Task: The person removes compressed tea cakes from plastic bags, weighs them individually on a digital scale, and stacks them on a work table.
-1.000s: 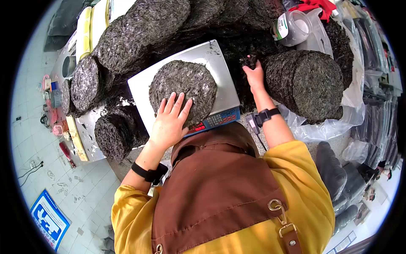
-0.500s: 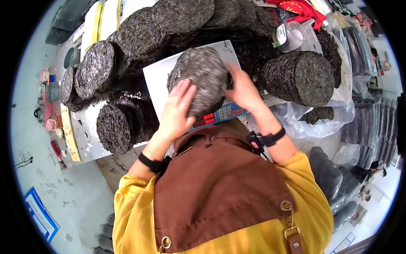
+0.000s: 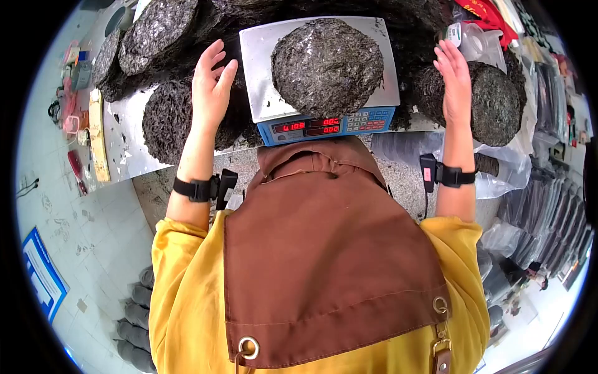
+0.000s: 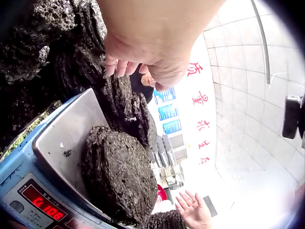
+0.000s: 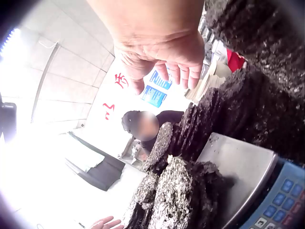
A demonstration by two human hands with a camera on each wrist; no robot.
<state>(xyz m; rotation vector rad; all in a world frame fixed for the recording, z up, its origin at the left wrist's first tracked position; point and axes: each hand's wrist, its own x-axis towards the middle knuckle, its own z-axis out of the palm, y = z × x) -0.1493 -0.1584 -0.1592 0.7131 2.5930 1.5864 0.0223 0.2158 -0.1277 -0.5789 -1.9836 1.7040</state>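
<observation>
A round stack of dark dried seaweed sheets (image 3: 327,67) lies on the metal plate of a blue weighing scale (image 3: 265,131), whose red digits are lit. My left hand (image 3: 212,87) is raised to the left of the scale, apart from the stack, fingers loosely bent and holding nothing. On the other side my right hand (image 3: 456,81) is up with its fingers extended, also empty, overlapping another seaweed stack (image 3: 496,103) in the head view. From the left wrist the seaweed stack (image 4: 121,174) shows its thick layered edge.
More seaweed stacks (image 3: 161,34) line the back and left of the table, one (image 3: 167,121) near its front edge. A clear plastic jar (image 3: 476,40) and red cloth (image 3: 489,15) are at back right. Another person (image 5: 143,126) stands beyond the table.
Both hands have let go of the seaweed stack and moved apart, left and right. The stack now lies flat on the scale, and the display shows a weight reading.
</observation>
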